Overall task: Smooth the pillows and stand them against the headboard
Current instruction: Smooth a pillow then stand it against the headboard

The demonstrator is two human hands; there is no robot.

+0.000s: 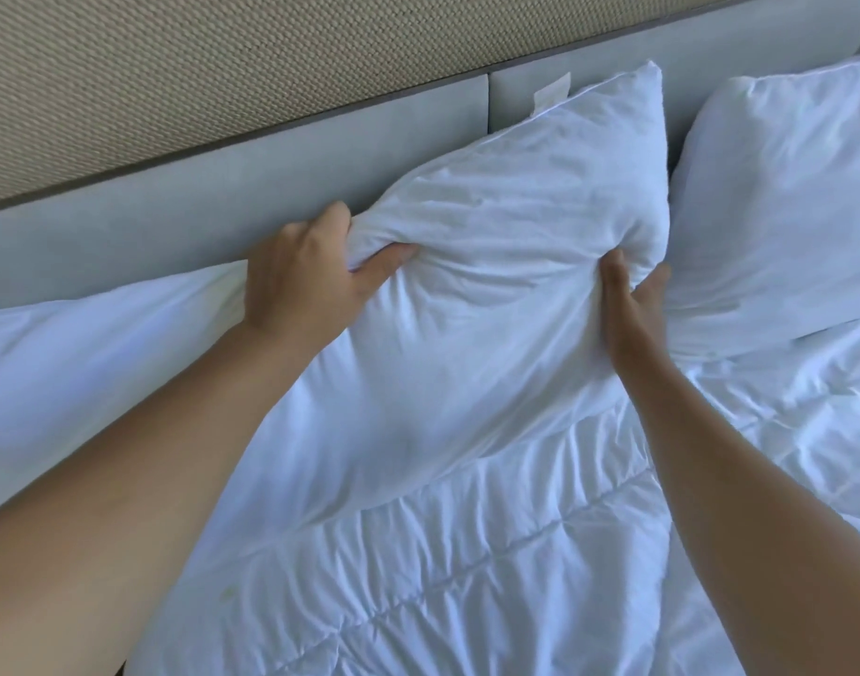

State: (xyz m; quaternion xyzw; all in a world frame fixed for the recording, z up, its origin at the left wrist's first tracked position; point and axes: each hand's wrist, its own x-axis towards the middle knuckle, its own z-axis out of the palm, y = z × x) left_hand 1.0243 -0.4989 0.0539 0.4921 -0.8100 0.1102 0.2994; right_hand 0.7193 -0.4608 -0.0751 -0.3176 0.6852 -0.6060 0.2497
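Observation:
A white middle pillow [491, 226] leans tilted against the grey padded headboard [174, 222], its top corner and a small label pointing up. My left hand [306, 270] is shut on the pillow's left edge, bunching the fabric. My right hand [630, 304] pinches its right lower edge. Another white pillow [779, 197] stands against the headboard at the right, touching the middle one. A third white pillow [91, 353] lies low at the left, partly hidden by my left forearm.
A rumpled white quilted duvet [491, 568] covers the bed below the pillows. Above the headboard runs a beige woven wall panel [223, 56]. A vertical seam splits the headboard just left of the held pillow's label.

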